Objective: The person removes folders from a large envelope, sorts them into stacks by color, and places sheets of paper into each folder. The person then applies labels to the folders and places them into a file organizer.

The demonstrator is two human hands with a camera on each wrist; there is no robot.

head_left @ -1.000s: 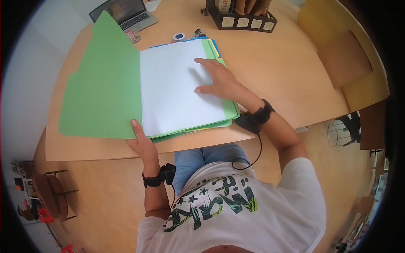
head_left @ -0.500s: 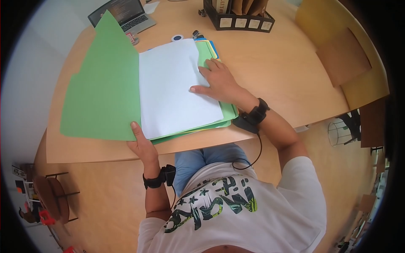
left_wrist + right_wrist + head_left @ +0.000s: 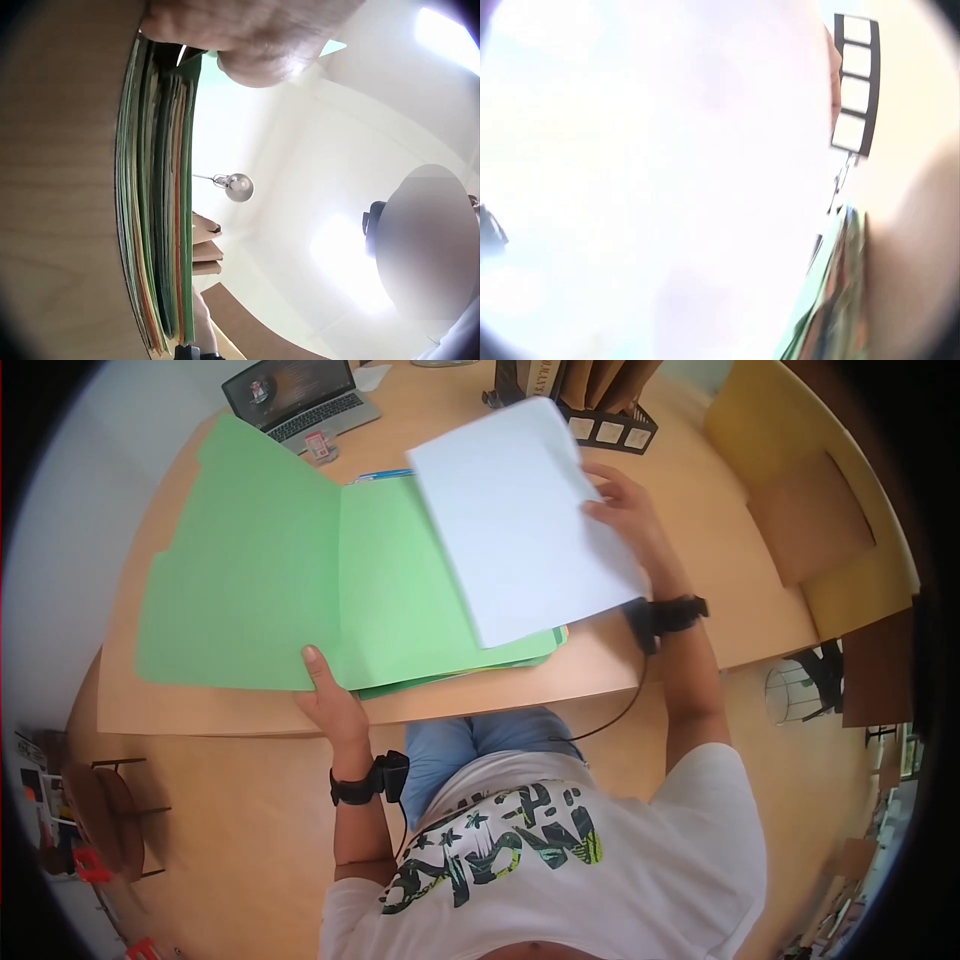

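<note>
A green file folder (image 3: 250,560) lies spread wide on top of a stack of coloured folders (image 3: 161,225) at the table's front edge. At its lower fold my left hand (image 3: 335,705) grips the cover, thumb on the inner side. Raised at a tilt over the folder's right half is white paper (image 3: 515,525), with its right edge pinched in my right hand (image 3: 632,515). The paper fills most of the right wrist view and covers much of that hand there. Bare green shows between the fold and the paper's left edge.
At the back left stands a laptop (image 3: 300,405), with a small red-and-white item (image 3: 319,446) in front. A black organizer (image 3: 635,437) holding brown files is behind the paper. Curved yellow board (image 3: 800,480) edges the table's right side.
My right hand has drawn the white paper up off the folder and to the right, baring the green beneath. My left hand keeps its grip on the cover.
</note>
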